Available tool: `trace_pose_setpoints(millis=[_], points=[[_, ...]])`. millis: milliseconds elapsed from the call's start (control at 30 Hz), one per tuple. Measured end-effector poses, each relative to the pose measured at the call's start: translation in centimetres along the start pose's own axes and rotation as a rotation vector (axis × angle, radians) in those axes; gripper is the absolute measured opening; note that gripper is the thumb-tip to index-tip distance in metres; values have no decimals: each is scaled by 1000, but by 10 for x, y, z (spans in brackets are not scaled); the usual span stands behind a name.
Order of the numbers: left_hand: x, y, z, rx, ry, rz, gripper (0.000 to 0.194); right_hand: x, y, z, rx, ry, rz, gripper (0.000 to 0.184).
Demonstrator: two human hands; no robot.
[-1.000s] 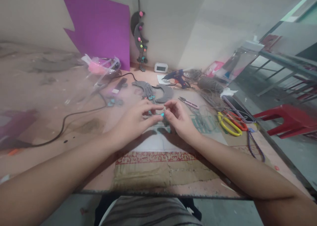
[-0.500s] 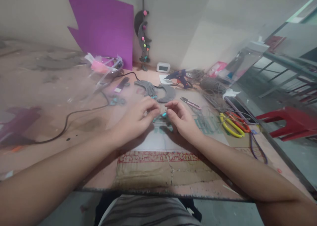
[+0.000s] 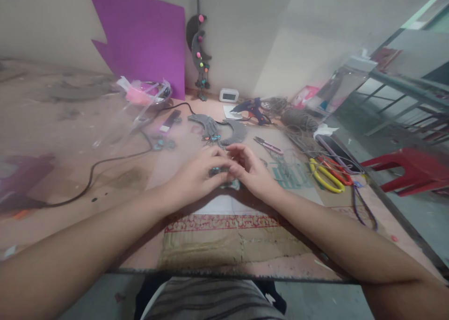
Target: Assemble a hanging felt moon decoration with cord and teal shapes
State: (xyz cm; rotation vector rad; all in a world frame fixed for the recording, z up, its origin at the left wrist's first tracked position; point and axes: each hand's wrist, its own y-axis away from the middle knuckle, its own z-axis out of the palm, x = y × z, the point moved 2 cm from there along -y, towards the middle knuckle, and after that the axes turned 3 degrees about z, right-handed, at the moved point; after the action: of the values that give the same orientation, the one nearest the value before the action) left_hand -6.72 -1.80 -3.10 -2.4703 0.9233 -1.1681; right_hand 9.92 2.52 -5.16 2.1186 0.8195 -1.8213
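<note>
Left hand (image 3: 198,171): now meets right hand (image 3: 258,174), both half-curled; suggests close handling; cannot confirm grip on teal beads (image 3: 214,170).

I watch through one camera on the person's head, looking forward and steeply down over the table (image 3: 115,184), arm's-length close to the left hand (image 3: 198,170) and right hand (image 3: 254,172) near centre. The wall (image 3: 245,44) fills twelve o'clock, striped clothing (image 3: 210,301) six, a red stool (image 3: 412,168) three.
</note>
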Motion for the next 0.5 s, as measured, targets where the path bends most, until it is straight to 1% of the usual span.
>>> trace_pose_setpoints(millis=[33,133,233,367,433,500], points=[[1,0,0,0,-40,30,13,0,0,0,4,10,-1,61],[3,-1,-3,-7,-167,105,18,1,-1,-2,19,25,-2,53],[3,-1,-6,-10,-240,134,24,2,-2,-3,26,42,-8,47],[2,-2,-8,-31,-279,169,29,2,-3,-4,30,40,-16,46],[4,-2,-10,-47,-259,167,29,3,-3,-5,39,43,-10,45],[6,-3,-14,-45,-218,107,32,3,-4,-5,56,54,-1,43]])
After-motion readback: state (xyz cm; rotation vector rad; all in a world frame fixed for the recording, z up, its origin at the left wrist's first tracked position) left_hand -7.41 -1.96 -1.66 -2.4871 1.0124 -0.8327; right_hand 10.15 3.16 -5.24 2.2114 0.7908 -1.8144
